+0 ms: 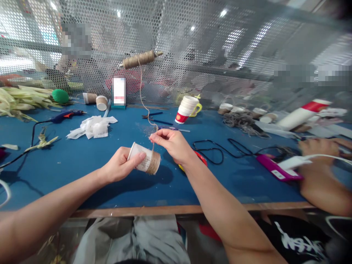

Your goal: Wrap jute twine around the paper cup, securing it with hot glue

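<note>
Cup [147,161] tilted above desk [236,187], clasped in my left grip [121,165]; my right grip [172,145] pinches twine [149,115] running up to spool [139,59].

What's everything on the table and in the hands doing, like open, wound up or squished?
Left hand: closed around cup
Right hand: pinching twine
Paper cup: tilted sideways, twine-wrapped near its base
Twine: slack, unwound from spool
Twine spool: slanted, mostly covered
Phone: standing, screen lit
Cup stack: nested, leaning
Glue gun: lying down
White wrapping: crumpled
</note>
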Demonstrator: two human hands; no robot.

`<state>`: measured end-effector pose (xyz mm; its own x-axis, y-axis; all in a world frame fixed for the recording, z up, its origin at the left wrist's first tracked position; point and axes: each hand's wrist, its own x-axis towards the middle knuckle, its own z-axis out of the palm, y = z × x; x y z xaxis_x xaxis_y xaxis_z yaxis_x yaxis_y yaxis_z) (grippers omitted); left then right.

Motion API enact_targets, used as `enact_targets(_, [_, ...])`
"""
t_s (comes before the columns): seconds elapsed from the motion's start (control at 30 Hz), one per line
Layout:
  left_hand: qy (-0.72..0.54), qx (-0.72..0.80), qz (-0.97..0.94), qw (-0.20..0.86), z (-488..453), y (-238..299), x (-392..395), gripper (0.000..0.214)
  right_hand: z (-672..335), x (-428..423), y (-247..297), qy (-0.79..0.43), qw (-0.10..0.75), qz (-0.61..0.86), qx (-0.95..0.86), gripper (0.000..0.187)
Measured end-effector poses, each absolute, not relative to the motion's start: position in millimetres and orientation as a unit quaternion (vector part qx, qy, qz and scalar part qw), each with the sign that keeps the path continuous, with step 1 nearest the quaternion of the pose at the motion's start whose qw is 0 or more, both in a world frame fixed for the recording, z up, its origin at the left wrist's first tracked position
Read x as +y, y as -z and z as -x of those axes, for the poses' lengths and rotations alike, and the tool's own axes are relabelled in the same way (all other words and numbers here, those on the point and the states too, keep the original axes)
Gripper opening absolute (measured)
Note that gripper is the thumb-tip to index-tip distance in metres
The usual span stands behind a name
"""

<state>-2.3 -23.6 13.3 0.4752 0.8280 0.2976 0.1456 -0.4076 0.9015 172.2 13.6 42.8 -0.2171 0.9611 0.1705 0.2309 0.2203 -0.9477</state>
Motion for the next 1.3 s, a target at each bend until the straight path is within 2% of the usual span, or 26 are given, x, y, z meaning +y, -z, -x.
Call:
enact_targets(0.3, [-0.428, 0.276, -0.797, 0.324, 4.0, -14.7, -24.6, 0.038, -170.3, 10.4, -42.4, -0.435, 0.408, 0.455, -0.661, 0.019])
enact_targets(0.8, [-0.462, 0.242, -0.822, 0.23, 3.4, -20.5, -28.5, 0.033, -167.2, 8.1, -37.9, -0.48, 0.391, 0.444, -0.648, 0.021])
enact_targets(1.13, [-0.465, 0.253, -0.82, 0.216, 4.4, -17.5, -27.1, 0.033, -163.9, 9.5, -35.5, -0.518, 0.38, 0.451, -0.62, 0.026])
enact_targets(1.3, [-0.457, 0.286, -0.802, 0.256, 4.5, -16.2, -25.5, 0.036, -165.7, 15.2, -29.8, -0.5, 0.362, 0.46, -0.638, 0.03])
